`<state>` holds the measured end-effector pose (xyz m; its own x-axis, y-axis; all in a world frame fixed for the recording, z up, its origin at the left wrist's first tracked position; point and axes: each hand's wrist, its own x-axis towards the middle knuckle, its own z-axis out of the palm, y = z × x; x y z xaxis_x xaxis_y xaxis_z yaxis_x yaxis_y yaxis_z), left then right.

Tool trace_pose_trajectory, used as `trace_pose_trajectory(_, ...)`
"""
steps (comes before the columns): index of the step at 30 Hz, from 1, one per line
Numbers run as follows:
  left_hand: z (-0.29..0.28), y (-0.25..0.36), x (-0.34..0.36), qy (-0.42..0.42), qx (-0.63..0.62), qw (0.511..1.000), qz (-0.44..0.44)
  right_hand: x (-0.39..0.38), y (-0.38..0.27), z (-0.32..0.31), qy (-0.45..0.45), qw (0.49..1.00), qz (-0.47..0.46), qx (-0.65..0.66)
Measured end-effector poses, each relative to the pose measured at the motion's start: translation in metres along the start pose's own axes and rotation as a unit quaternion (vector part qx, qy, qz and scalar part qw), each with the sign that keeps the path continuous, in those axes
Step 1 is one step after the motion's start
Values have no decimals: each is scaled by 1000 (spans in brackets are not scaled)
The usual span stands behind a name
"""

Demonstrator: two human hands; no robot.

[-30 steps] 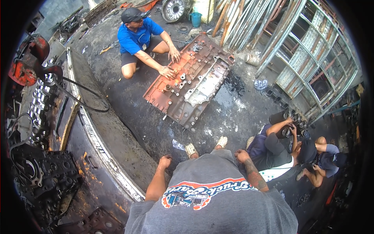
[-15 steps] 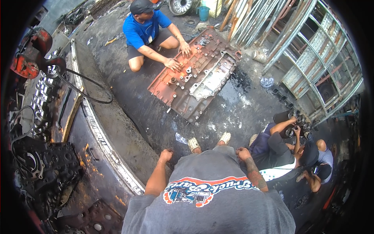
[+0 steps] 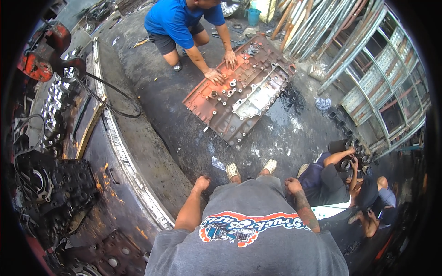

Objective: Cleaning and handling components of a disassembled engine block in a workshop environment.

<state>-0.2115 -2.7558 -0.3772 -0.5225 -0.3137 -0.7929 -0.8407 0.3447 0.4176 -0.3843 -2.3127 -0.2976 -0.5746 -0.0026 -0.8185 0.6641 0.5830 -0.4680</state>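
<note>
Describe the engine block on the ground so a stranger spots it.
Find the metal rack at upper right and the person in blue at top. Between them lies the block, orange-brown with a silvery panel, unlike the black casting at left.

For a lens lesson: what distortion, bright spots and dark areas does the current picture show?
Head view: the metal frame bows near the right rim; head view: the pale plate on the engine block looks bright; head view: the corners fall to black.

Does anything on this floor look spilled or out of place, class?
Yes: a dark, wet-looking patch beside the engine block looks like spilled liquid, shinier than the dull floor. A crumpled pale wad lies nearby, like litter.
</note>
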Motion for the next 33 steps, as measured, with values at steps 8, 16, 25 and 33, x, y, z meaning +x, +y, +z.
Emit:
trace_pose_trajectory(8, 3, -22, 24, -20, 3, 1000, 18, -6, -11, 4, 67, 992, -18, -101)
trace_pose_trajectory(16, -15, -10, 6, -52, -78, 996, 1, -17, -2, 13, 36, 995, 13, -90)
trace_pose_trajectory(25, -33, 12, 21, -70, -34, 997, -1, -26, -4, 22, -9, 992, -62, -111)
trace_pose_trajectory(33, -54, 76, 66, -9, 124, 982, 146, -42, -7, 13, -52, 971, -79, -219)
